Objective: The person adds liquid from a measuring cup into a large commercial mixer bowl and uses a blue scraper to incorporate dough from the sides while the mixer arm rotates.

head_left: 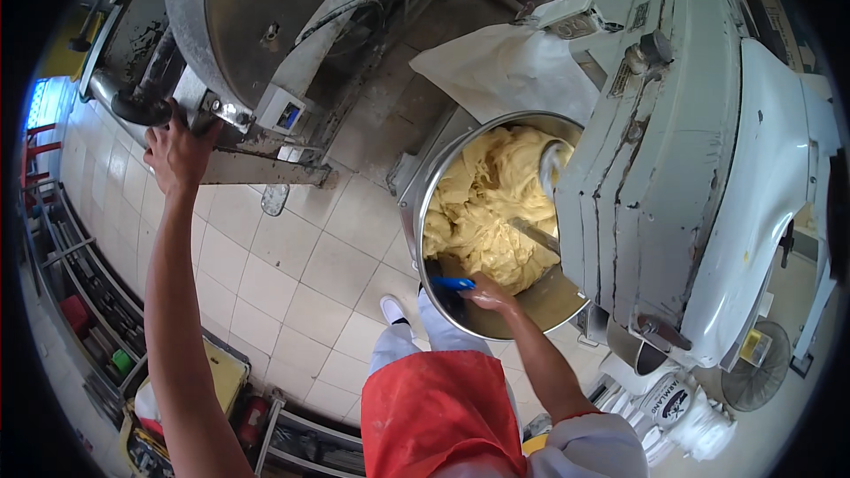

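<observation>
A large steel mixing bowl (421, 212) holds a mass of yellow dough (496, 230). A curved metal mixing arm (549, 168) and a straight metal bar (531, 235) reach into the dough. My right hand (487, 294) is inside the bowl's near side, closed on a blue scraper (453, 283); its far end is hard to make out. Off to the left, my left hand (181, 152) grips a metal part of another machine (193, 97), close beside a black handle (142, 110). Some of its fingertips are hidden.
A pale mixer head (655, 186) overhangs the bowl's right side. White sheeting (513, 66) hangs behind the bowl. At left stands the other machine's big steel bowl (257, 13). Racks (75, 274) and a red fire extinguisher (253, 418) are lower left; white sacks (682, 416) lie lower right.
</observation>
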`<state>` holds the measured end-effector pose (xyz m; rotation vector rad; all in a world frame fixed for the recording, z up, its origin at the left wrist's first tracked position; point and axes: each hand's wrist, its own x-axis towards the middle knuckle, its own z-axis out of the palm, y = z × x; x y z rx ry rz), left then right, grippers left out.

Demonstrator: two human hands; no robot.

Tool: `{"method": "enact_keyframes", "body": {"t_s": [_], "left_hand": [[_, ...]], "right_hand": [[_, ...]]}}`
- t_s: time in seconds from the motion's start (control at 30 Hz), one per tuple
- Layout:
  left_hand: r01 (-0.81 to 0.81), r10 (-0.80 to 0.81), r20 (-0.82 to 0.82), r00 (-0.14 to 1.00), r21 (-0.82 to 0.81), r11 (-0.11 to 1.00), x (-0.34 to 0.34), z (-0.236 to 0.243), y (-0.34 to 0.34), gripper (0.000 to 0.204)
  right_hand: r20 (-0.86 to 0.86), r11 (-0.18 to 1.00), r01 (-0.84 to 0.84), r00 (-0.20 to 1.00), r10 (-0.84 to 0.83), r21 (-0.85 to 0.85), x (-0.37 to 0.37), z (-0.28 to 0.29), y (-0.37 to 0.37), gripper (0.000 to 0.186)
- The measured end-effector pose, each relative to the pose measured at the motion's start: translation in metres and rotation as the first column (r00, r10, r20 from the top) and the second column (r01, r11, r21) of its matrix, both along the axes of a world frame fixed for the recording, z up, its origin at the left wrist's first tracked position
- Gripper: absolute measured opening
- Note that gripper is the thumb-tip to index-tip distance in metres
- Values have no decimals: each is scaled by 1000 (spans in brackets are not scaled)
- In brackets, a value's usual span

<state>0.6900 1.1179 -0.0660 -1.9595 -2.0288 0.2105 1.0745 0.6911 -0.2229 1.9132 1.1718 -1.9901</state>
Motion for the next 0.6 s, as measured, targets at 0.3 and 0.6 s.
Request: {"method": "enact_keyframes", "body": {"t_s": [0.3, 0.6], "left_hand": [[52, -52, 22, 998, 37, 998, 22, 2, 4, 89], [32, -33, 33, 999, 40, 999, 17, 5, -2, 89]], "right_hand": [[-334, 3, 979, -66, -940, -202, -18, -93, 74, 37], [-279, 252, 968, 239, -930, -13, -20, -95, 90, 50]]}}
